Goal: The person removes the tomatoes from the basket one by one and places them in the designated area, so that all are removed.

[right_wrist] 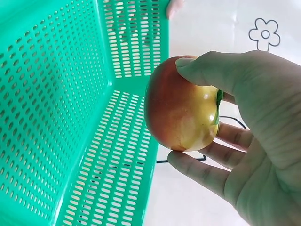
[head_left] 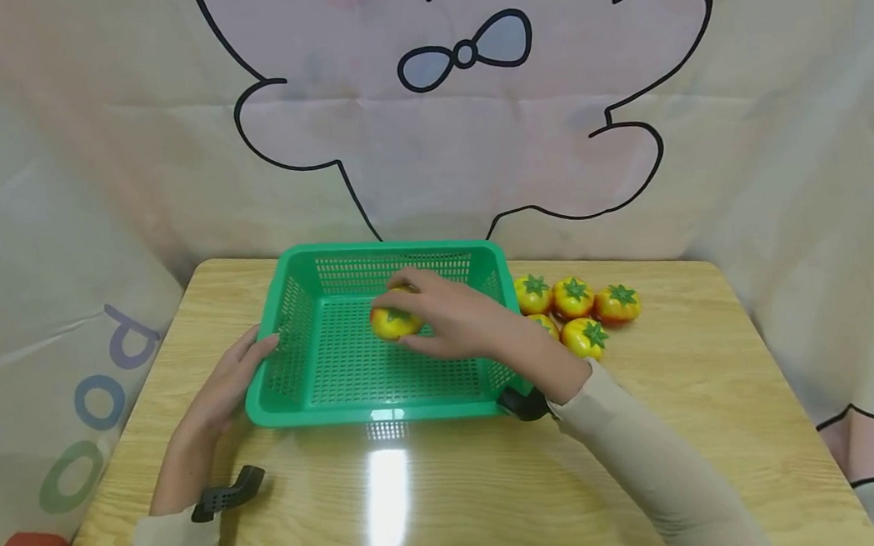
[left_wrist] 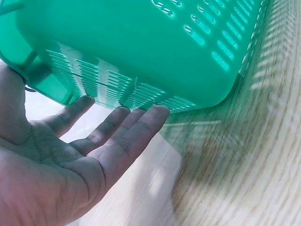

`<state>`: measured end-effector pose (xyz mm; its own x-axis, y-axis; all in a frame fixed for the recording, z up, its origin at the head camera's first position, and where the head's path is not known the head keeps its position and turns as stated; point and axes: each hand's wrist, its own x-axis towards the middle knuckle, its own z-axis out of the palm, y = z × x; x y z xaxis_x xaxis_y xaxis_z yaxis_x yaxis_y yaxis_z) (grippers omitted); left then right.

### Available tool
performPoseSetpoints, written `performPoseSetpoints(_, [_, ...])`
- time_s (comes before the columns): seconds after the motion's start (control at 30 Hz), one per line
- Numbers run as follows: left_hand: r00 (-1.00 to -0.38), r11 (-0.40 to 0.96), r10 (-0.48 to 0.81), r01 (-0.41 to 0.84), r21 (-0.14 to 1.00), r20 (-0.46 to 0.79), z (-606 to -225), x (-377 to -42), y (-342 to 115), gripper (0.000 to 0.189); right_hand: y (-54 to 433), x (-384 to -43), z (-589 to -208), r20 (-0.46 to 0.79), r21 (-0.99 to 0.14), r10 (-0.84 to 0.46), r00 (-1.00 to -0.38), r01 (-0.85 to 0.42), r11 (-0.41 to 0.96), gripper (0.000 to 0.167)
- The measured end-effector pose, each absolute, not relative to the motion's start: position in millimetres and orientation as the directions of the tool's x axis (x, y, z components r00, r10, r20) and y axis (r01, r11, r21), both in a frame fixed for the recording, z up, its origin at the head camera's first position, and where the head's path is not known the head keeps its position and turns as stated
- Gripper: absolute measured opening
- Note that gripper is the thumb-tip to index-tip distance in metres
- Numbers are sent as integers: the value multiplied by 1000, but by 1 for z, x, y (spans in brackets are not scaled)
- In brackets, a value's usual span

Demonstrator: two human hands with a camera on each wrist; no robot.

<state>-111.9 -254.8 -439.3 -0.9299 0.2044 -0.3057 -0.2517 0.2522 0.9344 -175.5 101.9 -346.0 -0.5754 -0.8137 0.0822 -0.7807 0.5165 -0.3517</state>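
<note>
A green plastic basket [head_left: 396, 412] with slotted walls sits on the wooden table. My right hand [head_left: 450, 314] holds a yellow-and-red persimmon [head_left: 389, 324] over the inside of the basket. In the right wrist view the thumb lies on one side of the persimmon [right_wrist: 181, 106] and the fingertips on the other; its green leafy top faces the palm. At the basket's left side, my left hand [head_left: 226, 382] grips the rim, thumb over the edge. Its fingers [left_wrist: 141, 125] reach along the outer wall in the left wrist view.
Several more persimmons [head_left: 574, 296] with green tops are grouped on the table [head_left: 685, 391] just right of the basket. A printed cloth [head_left: 430, 156] hangs behind the table and along its sides. Black bands are on both wrists.
</note>
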Motion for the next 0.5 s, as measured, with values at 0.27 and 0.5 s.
performPoseSetpoints(0.27, [-931,240,205,-252,937,-303,-440,-111,-256,75,116,-171,-341,74,-371,-781,-620,-744,556,46])
performPoseSetpoints(0.5, [-932,235,214,-242,942,-293,-441,-113,-256,73,129,-165,-337,99,-374,-764,-637,-736,564,45])
